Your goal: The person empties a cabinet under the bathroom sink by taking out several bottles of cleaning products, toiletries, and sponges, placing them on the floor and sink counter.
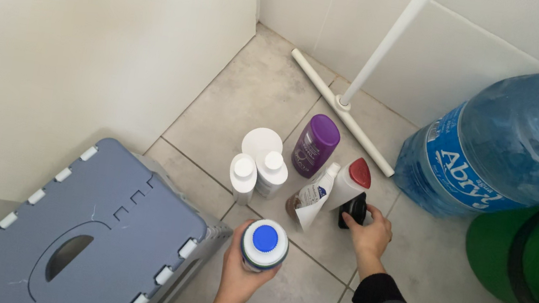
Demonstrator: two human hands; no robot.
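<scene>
While the left hand (pixel 239 274) has its grip wrapped snug around a white bottle with a blue round cap (pixel 264 244), held upright off the floor at about 6 o'clock in the shot, the right hand (pixel 367 234) is down at roughly 4 o'clock from the cluster of bottles, fingers curled onto a small black container (pixel 353 210) that sits on the tiled floor (pixel 249 92). That black thing is tucked right at the fingertips, just beside a white bottle with a red cap (pixel 351 180) at its 11 o'clock; can't tell how tight that grip really is. It's dark, stubby and a bit glossy. Further toward 9 o'clock there's a purple bottle (pixel 315 144) and a few white capped tubs (pixel 259 164). A grey folding step stool (pixel 96 233) sits at 8 o'clock, a big blue water jug (pixel 516 144) at 2 o'clock.
</scene>
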